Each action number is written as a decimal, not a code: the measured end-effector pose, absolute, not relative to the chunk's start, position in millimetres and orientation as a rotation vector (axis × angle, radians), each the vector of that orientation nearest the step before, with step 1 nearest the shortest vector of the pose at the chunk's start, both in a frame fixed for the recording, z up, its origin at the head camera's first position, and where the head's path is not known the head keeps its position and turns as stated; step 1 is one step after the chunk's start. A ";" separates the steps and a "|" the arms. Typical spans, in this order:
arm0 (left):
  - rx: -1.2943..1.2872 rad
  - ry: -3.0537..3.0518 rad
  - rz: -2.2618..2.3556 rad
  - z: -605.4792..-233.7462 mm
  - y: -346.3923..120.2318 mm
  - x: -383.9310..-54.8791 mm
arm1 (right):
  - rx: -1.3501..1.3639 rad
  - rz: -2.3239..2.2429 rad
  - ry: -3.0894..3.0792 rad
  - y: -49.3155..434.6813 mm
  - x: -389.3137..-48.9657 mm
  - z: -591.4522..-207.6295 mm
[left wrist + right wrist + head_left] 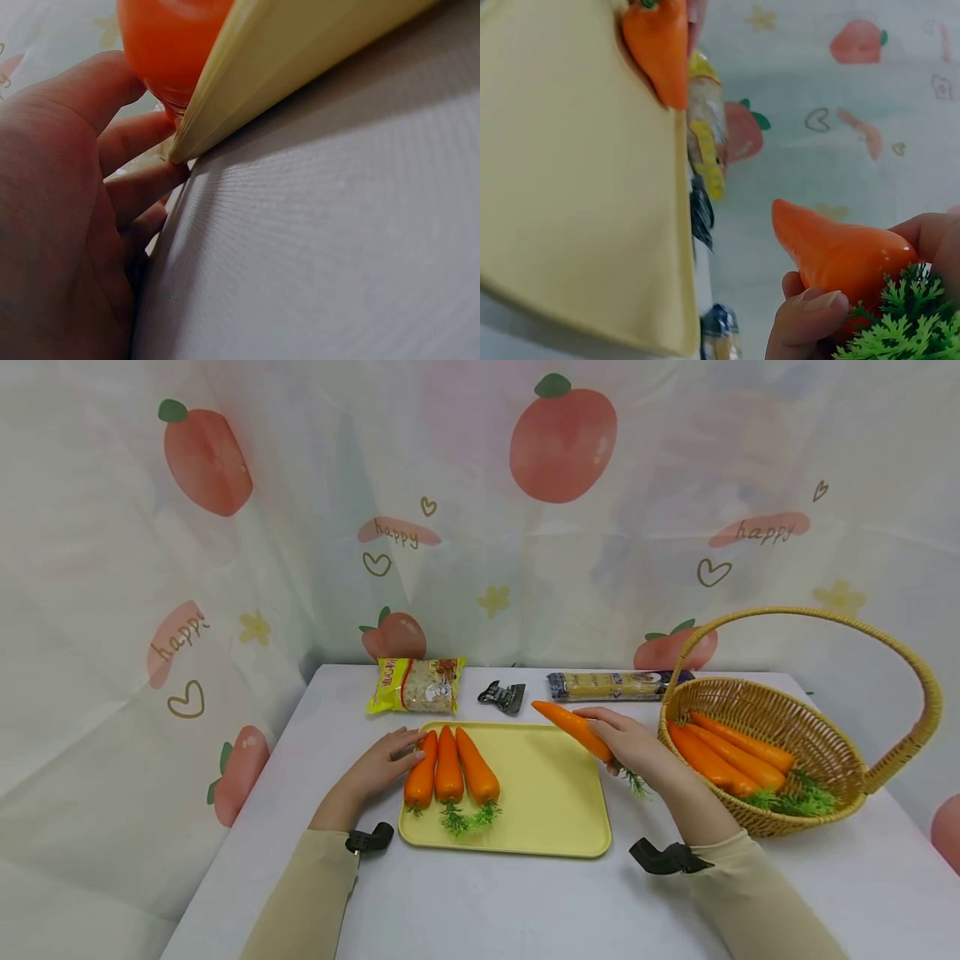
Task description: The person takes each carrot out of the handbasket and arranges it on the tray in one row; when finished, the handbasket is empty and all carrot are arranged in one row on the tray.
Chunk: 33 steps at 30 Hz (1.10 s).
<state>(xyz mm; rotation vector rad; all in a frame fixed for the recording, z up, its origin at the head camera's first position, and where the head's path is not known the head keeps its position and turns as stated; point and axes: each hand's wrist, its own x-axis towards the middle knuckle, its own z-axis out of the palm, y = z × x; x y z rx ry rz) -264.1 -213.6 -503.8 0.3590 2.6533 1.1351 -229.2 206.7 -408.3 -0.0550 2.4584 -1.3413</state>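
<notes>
Biggest thing is the pale printed cloth (465, 560) at the back, all red fruit, hearts and "happy" labels, with a white bench (487, 910) in front. The wicker basket (825, 747) sits on the right, hoop handle up, at least three carrots (735, 760) lying in it with their greens toward the near side. Next down is the yellow tray (547, 793), low raised rim, rounded corners. Behind it, along the bench's far edge, lie a long navy-and-yellow pack (611, 686) and a yellow bag (420, 685). The left grip (385, 762) is relaxed, fingers touching the leftmost carrot (420, 772) and the tray's left rim. The right grip (626, 739) is wrapped round the raised carrot (570, 727) — glossy, bright orange, fat at the leafy end, tapering to a blunt tip that points far and left, feathery green poking out below the hand. It's up by the tray's far right corner. The leftmost one and two matching carrots (449, 768) lie side by side on the tray's left half, tips away. Room-wise, smooth yellow runs from those to the right rim, and a strip of white splits tray from basket — narrower than the stretch out front. Smallest bit: a black packet (504, 697) near the tray's far edge.
</notes>
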 end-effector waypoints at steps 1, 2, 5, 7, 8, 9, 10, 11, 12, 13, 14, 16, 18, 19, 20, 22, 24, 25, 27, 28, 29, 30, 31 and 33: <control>0.360 2.653 1.134 -503.7 -213.5 -264.0 | -0.056 -1.337 2.453 203.0 -229.4 -410.4; 0.358 2.652 1.133 -503.5 -213.3 -263.8 | -0.059 -1.332 2.448 199.4 -229.7 -412.8; 0.352 2.653 1.125 -503.0 -212.7 -263.4 | -0.084 -1.325 2.436 188.1 -230.7 -419.3; 0.348 2.653 1.124 -502.7 -212.3 -263.1 | -0.099 -1.324 2.423 180.7 -231.1 -423.1; 0.345 2.652 1.125 -502.6 -212.2 -263.0 | -0.106 -1.327 2.416 176.8 -231.3 -424.9; 0.343 2.653 1.124 -502.6 -212.1 -263.0 | -0.108 -1.332 2.411 172.8 -231.4 -426.5; 0.341 2.652 1.125 -502.6 -212.1 -263.1 | -0.110 -1.333 2.408 169.2 -231.6 -428.1; 0.341 2.654 1.122 -502.8 -212.2 -263.2 | -0.125 -1.333 2.405 165.6 -232.0 -429.8; 0.343 2.657 1.118 -503.1 -212.3 -263.4 | -0.133 -1.330 2.404 162.1 -232.4 -431.6; 0.345 2.659 1.116 -503.4 -212.4 -263.6 | -0.138 -1.329 2.404 158.5 -232.8 -433.3; 0.346 2.661 1.115 -503.7 -212.5 -263.9 | -0.142 -1.328 2.408 154.9 -233.4 -435.1; 0.350 2.664 1.112 -504.0 -212.5 -264.2 | -0.157 -1.304 2.426 148.4 -234.9 -439.2; 0.352 2.665 1.112 -504.2 -212.5 -264.4 | -0.147 -1.276 2.449 141.8 -236.2 -443.1; 0.352 2.664 1.115 -504.2 -212.5 -264.4 | -0.141 -1.263 2.463 138.6 -236.7 -444.8; 0.351 2.663 1.116 -504.3 -212.7 -264.4 | -0.140 -1.248 2.479 135.5 -237.2 -446.2; 0.352 2.664 1.117 -504.5 -213.0 -264.3 | -0.135 -1.221 2.506 129.3 -237.7 -448.8; 0.354 2.664 1.117 -504.9 -213.2 -264.4 | -0.139 -1.209 2.526 123.7 -237.9 -451.0; 0.357 2.665 1.118 -505.1 -213.3 -264.5 | -0.147 -1.202 2.537 121.1 -238.0 -452.0; 0.362 2.669 1.115 -505.5 -213.4 -264.7 | -0.156 -1.195 2.542 116.2 -237.9 -453.7; 0.364 2.670 1.114 -505.6 -213.4 -264.8 | -0.166 -1.195 2.542 114.4 -237.9 -454.4; 0.365 2.672 1.112 -505.6 -213.3 -264.8 | -0.168 -1.193 2.544 112.4 -237.9 -455.4; 0.367 2.672 1.113 -505.6 -213.2 -264.8 | -0.169 -1.187 2.550 110.4 -237.9 -456.0; 0.367 2.672 1.114 -505.4 -213.2 -264.8 | -0.166 -1.183 2.552 108.4 -237.9 -456.8; 0.368 2.671 1.117 -505.2 -213.3 -264.7 | -0.168 -1.169 2.565 104.8 -238.1 -458.8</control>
